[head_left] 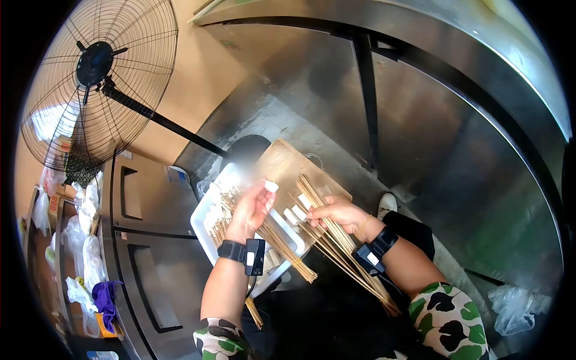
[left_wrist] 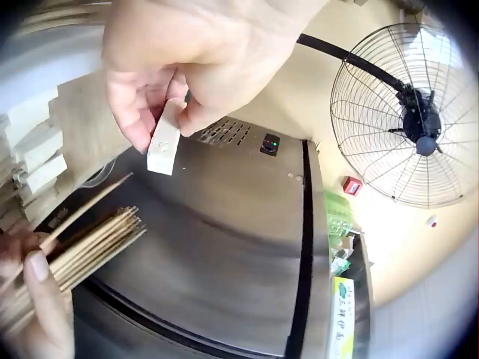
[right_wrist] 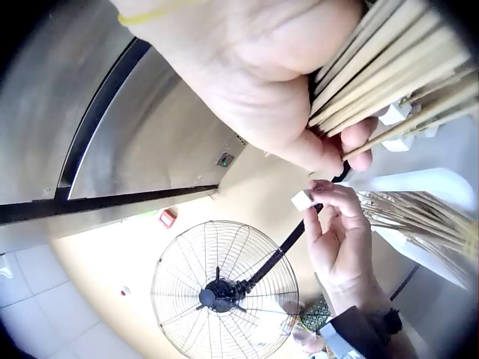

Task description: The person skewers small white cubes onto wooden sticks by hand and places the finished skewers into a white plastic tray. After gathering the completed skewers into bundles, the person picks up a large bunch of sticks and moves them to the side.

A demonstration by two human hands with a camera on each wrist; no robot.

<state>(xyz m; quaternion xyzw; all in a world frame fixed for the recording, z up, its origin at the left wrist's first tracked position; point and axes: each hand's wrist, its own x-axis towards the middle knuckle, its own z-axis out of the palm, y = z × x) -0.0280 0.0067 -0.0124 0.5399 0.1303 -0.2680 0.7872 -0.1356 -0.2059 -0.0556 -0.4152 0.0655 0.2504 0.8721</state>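
Observation:
My left hand (head_left: 252,207) pinches a small white rectangular block (left_wrist: 165,142) between thumb and fingertips, raised above the white plastic tray (head_left: 199,227). In my right hand (head_left: 343,215) is a bundle of thin wooden skewers (right_wrist: 389,67). One single skewer (left_wrist: 91,203) sticks out apart from that bundle, between thumb and finger, its point toward the left hand's side. More white blocks (head_left: 291,216) lie on the wooden board (head_left: 279,157), close by the right hand. Skewers (head_left: 287,252) with white pieces at their far ends lie across the tray, partly hidden by the left hand.
A black standing fan (head_left: 95,65) rises at the left. Steel cabinets (head_left: 444,138) stand ahead and to the right, with another steel cabinet (head_left: 147,264) at the left. Shelves with plastic bags (head_left: 90,264) are at far left. A clear bag (head_left: 519,309) lies on the floor at right.

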